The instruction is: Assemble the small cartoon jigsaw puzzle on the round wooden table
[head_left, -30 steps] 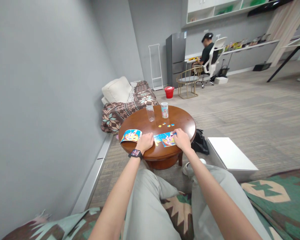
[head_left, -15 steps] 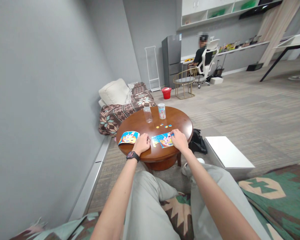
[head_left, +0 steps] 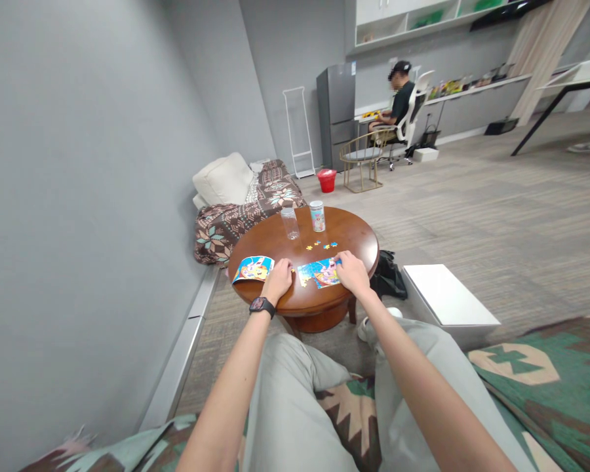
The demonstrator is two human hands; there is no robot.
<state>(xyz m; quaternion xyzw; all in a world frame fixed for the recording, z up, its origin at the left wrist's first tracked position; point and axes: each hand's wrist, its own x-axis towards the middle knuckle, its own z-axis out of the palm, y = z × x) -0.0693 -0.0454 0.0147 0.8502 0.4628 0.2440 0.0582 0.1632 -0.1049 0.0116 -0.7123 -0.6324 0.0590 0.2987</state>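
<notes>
A partly assembled jigsaw puzzle (head_left: pixel 319 273) in blue, pink and yellow lies on the round brown table (head_left: pixel 265 239), its lower left corner uneven. My right hand (head_left: pixel 353 273) is closed at the puzzle's right edge, fingertips on it. Left of the puzzle, my left hand (head_left: pixel 278 280), with a watch at the wrist, rests on the table, fingers pinched around a small yellow puzzle piece (head_left: pixel 292 270). Next to that hand lies a curled picture sheet (head_left: pixel 253 269) with a similar cartoon print. Several loose pieces (head_left: pixel 327 246) are scattered beyond the puzzle.
At the table's back stand a clear jar (head_left: pixel 290 224) and a printed can (head_left: pixel 317 216). A white box (head_left: pixel 450 295) and a black bag (head_left: pixel 389 275) are on the floor to the right. Farther off, a person (head_left: pixel 402 101) sits by a red bucket (head_left: pixel 326 181) and a fridge (head_left: pixel 337 111).
My left hand has shifted slightly, and the yellow piece shows more at its fingertips. The right hand stays at the puzzle's edge. The seated person has turned their head and leaned differently.
</notes>
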